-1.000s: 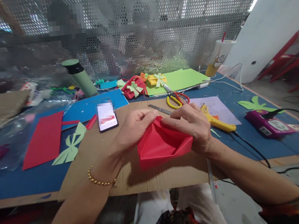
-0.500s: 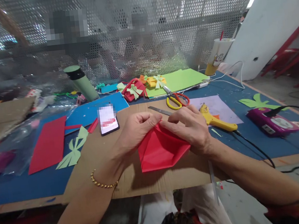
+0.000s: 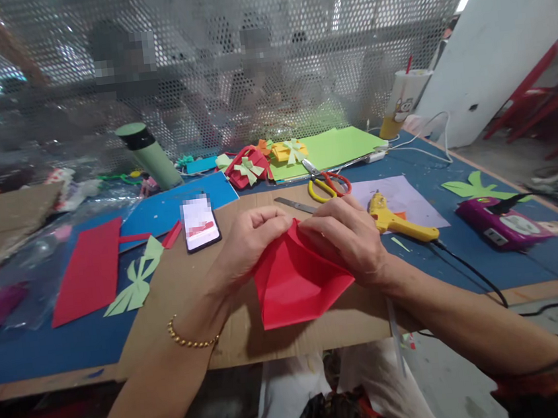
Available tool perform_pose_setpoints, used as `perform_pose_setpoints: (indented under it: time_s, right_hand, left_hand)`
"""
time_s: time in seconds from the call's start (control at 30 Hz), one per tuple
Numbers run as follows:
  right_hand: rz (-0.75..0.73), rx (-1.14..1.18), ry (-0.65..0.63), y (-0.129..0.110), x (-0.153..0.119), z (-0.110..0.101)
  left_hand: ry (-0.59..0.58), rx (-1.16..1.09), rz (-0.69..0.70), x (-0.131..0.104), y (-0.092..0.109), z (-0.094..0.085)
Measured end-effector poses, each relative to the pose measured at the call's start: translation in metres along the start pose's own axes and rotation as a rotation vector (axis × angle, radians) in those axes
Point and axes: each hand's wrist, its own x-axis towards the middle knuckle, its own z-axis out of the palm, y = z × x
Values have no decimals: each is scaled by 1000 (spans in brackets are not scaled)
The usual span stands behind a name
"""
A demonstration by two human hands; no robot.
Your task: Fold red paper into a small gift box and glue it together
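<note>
2 hands (image 3: 347, 235) pinch red paper (image 3: 299, 277), peak fwd, long axis hard 2 tell.

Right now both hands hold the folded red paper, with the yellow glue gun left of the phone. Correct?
No: the head view shows the yellow glue gun right of the phone. The left hand and right hand do hold the folded red paper.

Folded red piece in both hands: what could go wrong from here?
1. The folded red paper might crease or tear where the left hand and right hand pinch its top.
2. The right forearm might snag the black cord running over the table edge near it, dragging the yellow glue gun.
</note>
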Motion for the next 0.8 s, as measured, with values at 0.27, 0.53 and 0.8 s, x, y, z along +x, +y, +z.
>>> perform_pose_setpoints:
  time_s: [0.27,0.53,0.8]
  right_hand:
    - [-13,-26,-20,-1,0,-2]
    - [-6,-49,-7,-2,2,-4]
    - [-4,1,3,-2,3,-5]
  left_hand:
    - [98,65,-10,3,2,3]
    - [106,128,-3,-1,7,5]
    - [138,171,-2,0,10,8]
